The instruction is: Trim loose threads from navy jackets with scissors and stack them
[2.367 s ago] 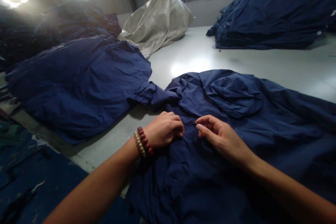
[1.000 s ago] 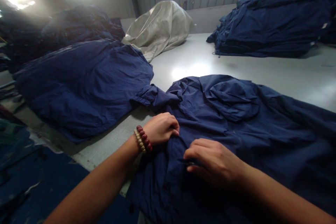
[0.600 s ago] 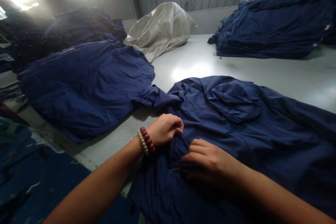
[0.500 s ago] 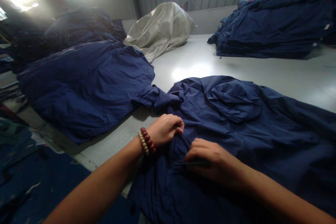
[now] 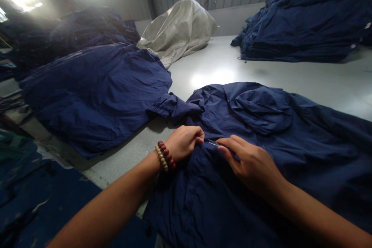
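Observation:
A navy blue garment (image 5: 261,112) lies spread and rumpled over the table in front of me. My left hand (image 5: 186,139) is closed, pinching a fold of this garment between thumb and fingers. My right hand (image 5: 247,155) grips small, dark-handled thread snips (image 5: 213,143). Their thin metal tips point left, just short of the left hand's fingertips and close over the cloth. The fingers and palm cover most of the tool's handle.
Another navy garment pile (image 5: 99,93) lies at the left, with a darker heap (image 5: 90,27) behind it. Folded navy garments (image 5: 302,27) are stacked at the back right of the white table (image 5: 209,62). A grey cover (image 5: 183,27) drapes something at the back.
My right hand has moved up and away from me, bringing the snips' metal tips into view beside my left hand. The left hand stays nearly in place, still pinching the cloth.

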`<act>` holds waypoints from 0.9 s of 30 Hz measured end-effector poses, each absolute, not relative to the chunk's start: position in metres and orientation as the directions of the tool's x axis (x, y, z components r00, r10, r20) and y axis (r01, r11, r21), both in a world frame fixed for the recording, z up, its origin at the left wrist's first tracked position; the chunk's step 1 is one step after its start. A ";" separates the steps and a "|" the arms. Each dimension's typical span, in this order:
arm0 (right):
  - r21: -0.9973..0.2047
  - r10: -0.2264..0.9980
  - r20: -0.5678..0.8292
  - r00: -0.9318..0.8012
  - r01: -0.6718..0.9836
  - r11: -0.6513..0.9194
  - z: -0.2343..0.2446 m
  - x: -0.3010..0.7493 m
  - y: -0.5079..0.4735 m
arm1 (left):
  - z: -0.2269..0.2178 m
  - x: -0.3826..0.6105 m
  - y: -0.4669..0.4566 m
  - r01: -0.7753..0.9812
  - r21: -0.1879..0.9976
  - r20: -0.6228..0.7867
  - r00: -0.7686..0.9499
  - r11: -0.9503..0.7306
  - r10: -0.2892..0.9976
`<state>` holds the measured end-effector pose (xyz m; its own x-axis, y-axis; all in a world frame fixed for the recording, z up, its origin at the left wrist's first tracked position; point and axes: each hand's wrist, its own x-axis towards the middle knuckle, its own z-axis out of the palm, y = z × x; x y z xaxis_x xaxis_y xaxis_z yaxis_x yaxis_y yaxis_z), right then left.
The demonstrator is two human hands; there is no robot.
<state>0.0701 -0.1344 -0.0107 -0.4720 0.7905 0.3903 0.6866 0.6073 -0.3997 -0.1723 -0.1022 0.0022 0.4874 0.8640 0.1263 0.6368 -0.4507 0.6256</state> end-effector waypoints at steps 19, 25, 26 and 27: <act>-0.540 0.869 0.403 -0.286 0.693 0.478 -0.021 0.066 -0.122 | 0.001 -0.172 -0.102 0.637 0.640 0.123 0.469 -0.431 0.875; -0.619 0.835 0.388 -0.391 0.561 0.550 -0.016 0.067 -0.129 | 0.009 -0.170 -0.100 0.488 0.843 0.075 0.308 -0.225 0.948; -0.624 0.835 0.376 -0.403 0.556 0.549 -0.016 0.066 -0.130 | 0.010 -0.170 -0.100 0.465 0.862 0.073 0.282 -0.203 0.957; -0.626 0.836 0.362 -0.413 0.557 0.546 -0.016 0.065 -0.131 | 0.010 -0.170 -0.099 0.441 0.879 0.067 0.260 -0.181 0.963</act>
